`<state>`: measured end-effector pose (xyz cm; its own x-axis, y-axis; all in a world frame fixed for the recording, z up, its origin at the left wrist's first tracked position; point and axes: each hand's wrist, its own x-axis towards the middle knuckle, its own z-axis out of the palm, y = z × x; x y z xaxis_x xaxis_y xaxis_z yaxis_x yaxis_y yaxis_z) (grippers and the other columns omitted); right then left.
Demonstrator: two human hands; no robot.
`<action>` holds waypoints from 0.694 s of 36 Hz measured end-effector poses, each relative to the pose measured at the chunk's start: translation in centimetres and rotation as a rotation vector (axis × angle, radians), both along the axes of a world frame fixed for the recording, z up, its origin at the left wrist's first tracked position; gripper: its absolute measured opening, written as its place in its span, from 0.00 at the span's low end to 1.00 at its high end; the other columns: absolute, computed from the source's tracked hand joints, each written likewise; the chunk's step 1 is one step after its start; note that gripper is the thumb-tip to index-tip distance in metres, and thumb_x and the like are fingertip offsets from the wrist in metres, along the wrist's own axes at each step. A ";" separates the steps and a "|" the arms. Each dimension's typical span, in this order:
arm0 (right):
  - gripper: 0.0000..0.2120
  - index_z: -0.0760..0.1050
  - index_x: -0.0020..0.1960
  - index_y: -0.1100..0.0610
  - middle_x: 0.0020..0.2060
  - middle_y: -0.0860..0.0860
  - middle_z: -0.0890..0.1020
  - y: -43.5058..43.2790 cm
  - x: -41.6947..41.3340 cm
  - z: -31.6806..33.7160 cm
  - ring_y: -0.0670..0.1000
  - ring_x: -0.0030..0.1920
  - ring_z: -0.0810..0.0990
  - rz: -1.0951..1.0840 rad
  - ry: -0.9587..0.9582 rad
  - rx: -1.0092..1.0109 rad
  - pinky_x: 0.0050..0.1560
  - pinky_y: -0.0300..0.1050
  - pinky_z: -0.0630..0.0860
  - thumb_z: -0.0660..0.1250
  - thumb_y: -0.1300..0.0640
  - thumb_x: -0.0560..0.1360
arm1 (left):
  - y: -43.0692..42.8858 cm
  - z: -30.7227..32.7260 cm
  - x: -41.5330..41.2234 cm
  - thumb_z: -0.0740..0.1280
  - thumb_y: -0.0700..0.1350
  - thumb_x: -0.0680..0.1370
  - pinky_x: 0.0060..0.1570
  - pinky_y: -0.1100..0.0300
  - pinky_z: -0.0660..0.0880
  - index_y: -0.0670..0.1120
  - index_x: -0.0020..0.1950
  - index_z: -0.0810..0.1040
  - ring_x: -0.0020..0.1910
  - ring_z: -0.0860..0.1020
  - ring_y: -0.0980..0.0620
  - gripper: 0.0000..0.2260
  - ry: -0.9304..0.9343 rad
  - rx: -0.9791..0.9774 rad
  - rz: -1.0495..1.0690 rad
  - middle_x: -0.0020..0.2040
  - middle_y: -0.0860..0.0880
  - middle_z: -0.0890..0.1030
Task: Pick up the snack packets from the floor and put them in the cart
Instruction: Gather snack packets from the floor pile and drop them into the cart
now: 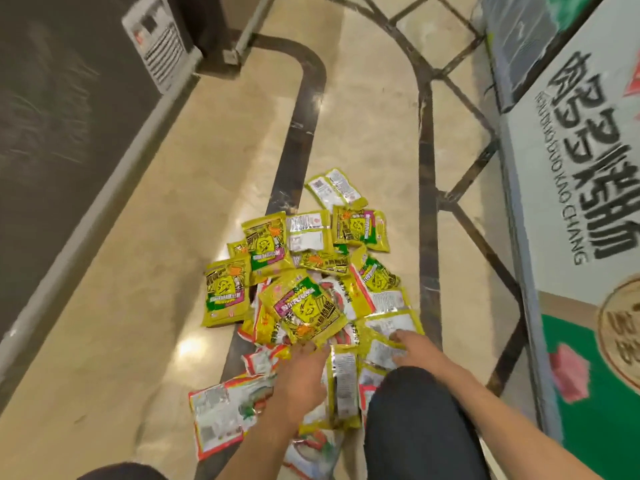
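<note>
Yellow packets cover the floor. Left hand pinches the top packet; right hand touches others, grip unclear. Stack several before lifting.

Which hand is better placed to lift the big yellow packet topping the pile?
Left. The left hand reaches the near edge of the yellow packet; the right hand lies on silver-backed packets off to its right.

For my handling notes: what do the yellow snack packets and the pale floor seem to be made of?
Yellow rectangular snack packets: probably thin glossy plastic film; creases and silvery backs shine. Pale beige floor: likely polished stone or tile; it mirrors a light.
</note>
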<state>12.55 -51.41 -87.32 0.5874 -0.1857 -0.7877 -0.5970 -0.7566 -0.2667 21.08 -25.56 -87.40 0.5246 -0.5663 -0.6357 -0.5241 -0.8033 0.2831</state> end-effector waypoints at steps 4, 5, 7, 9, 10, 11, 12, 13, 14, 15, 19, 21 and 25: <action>0.22 0.65 0.70 0.51 0.71 0.54 0.68 -2.4 -0.8 -8.7 0.55 0.68 0.69 -0.013 0.126 -0.012 0.67 0.45 0.64 0.62 0.50 0.78 | -0.4 -4.3 -1.4 0.69 0.45 0.71 0.61 0.39 0.69 0.59 0.74 0.55 0.73 0.61 0.43 0.36 -0.016 0.030 -0.032 0.74 0.49 0.62; 0.22 0.66 0.71 0.51 0.70 0.55 0.69 -2.8 -1.1 -9.9 0.57 0.68 0.69 0.007 0.146 -0.039 0.68 0.48 0.64 0.61 0.48 0.78 | -0.5 -5.0 -1.7 0.70 0.43 0.71 0.63 0.37 0.68 0.59 0.75 0.54 0.74 0.59 0.42 0.38 -0.012 0.033 -0.027 0.76 0.48 0.60; 0.23 0.66 0.70 0.48 0.70 0.54 0.70 -2.2 -0.8 -9.6 0.59 0.68 0.69 0.074 0.136 -0.123 0.68 0.53 0.64 0.60 0.45 0.77 | -0.5 -6.0 -2.2 0.71 0.39 0.70 0.66 0.36 0.66 0.58 0.77 0.51 0.76 0.55 0.41 0.42 -0.005 0.029 -0.012 0.78 0.49 0.55; 0.23 0.62 0.72 0.46 0.71 0.52 0.68 -1.8 -0.5 -9.3 0.59 0.69 0.68 0.062 0.132 -0.142 0.68 0.52 0.64 0.59 0.45 0.78 | -0.6 -6.3 -2.4 0.72 0.38 0.70 0.65 0.38 0.68 0.56 0.78 0.50 0.77 0.53 0.40 0.45 -0.016 0.009 -0.019 0.79 0.49 0.53; 0.24 0.61 0.72 0.46 0.70 0.52 0.67 -1.4 -0.3 -9.0 0.59 0.69 0.68 0.079 0.121 -0.158 0.66 0.50 0.65 0.59 0.44 0.78 | -0.7 -6.4 -2.4 0.73 0.36 0.69 0.65 0.39 0.69 0.55 0.78 0.49 0.76 0.53 0.40 0.46 -0.025 -0.004 -0.023 0.79 0.48 0.52; 0.24 0.60 0.72 0.46 0.70 0.52 0.68 -1.3 -0.1 -8.9 0.59 0.68 0.69 0.084 0.114 -0.192 0.66 0.49 0.66 0.59 0.43 0.78 | -0.8 -6.5 -2.5 0.73 0.34 0.69 0.64 0.41 0.71 0.54 0.78 0.50 0.76 0.54 0.40 0.46 -0.032 -0.022 -0.016 0.78 0.48 0.52; 0.24 0.61 0.71 0.47 0.70 0.53 0.68 -1.2 -0.1 -8.9 0.60 0.68 0.69 0.124 0.113 -0.192 0.65 0.49 0.66 0.58 0.42 0.78 | -0.8 -6.6 -2.5 0.72 0.32 0.68 0.63 0.44 0.72 0.53 0.78 0.50 0.75 0.56 0.40 0.46 -0.036 -0.045 0.005 0.78 0.47 0.53; 0.23 0.62 0.71 0.48 0.71 0.55 0.67 -1.1 -0.3 -9.2 0.60 0.68 0.68 0.173 0.082 -0.202 0.65 0.48 0.66 0.57 0.42 0.78 | -0.8 -6.9 -2.5 0.70 0.30 0.68 0.61 0.47 0.74 0.52 0.78 0.52 0.73 0.58 0.41 0.45 -0.035 -0.072 0.039 0.77 0.46 0.53; 0.22 0.63 0.70 0.49 0.71 0.57 0.67 -1.1 -0.4 -9.5 0.60 0.68 0.68 0.237 0.053 -0.239 0.65 0.47 0.65 0.55 0.42 0.79 | -0.8 -7.3 -2.5 0.69 0.28 0.68 0.60 0.49 0.74 0.51 0.77 0.53 0.73 0.59 0.42 0.44 -0.028 -0.098 0.081 0.76 0.45 0.53; 0.22 0.63 0.70 0.49 0.71 0.58 0.67 -1.2 -0.6 -9.8 0.60 0.68 0.68 0.312 0.020 -0.256 0.64 0.47 0.65 0.55 0.42 0.79 | -0.7 -7.7 -2.5 0.68 0.27 0.68 0.61 0.52 0.74 0.51 0.77 0.54 0.73 0.59 0.43 0.43 -0.020 -0.124 0.127 0.76 0.45 0.54; 0.19 0.68 0.66 0.50 0.65 0.58 0.73 -1.1 -0.4 -8.9 0.59 0.64 0.73 0.198 0.043 -0.192 0.59 0.45 0.68 0.57 0.44 0.79 | 0.0 -9.0 -2.5 0.70 0.29 0.69 0.60 0.59 0.73 0.50 0.73 0.60 0.70 0.63 0.47 0.37 -0.029 -0.238 0.228 0.69 0.49 0.57; 0.13 0.71 0.58 0.48 0.57 0.53 0.77 -1.1 0.0 -8.2 0.56 0.60 0.76 0.130 0.044 -0.138 0.54 0.43 0.70 0.61 0.44 0.77 | 0.1 -8.8 -2.3 0.71 0.30 0.70 0.61 0.60 0.72 0.49 0.72 0.62 0.69 0.64 0.49 0.35 -0.019 -0.260 0.221 0.68 0.49 0.60; 0.13 0.76 0.58 0.46 0.56 0.50 0.78 -0.7 0.9 -6.3 0.53 0.58 0.76 0.119 0.056 -0.034 0.54 0.40 0.69 0.62 0.44 0.76 | 0.2 -7.6 -1.1 0.68 0.33 0.74 0.67 0.57 0.67 0.48 0.75 0.62 0.70 0.63 0.48 0.31 0.043 -0.257 0.182 0.71 0.49 0.65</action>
<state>13.44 -52.11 -93.59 0.5623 -0.1441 -0.8143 -0.5154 -0.8312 -0.2088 20.02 -25.38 -95.01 0.6077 -0.6105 -0.5079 -0.3614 -0.7821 0.5077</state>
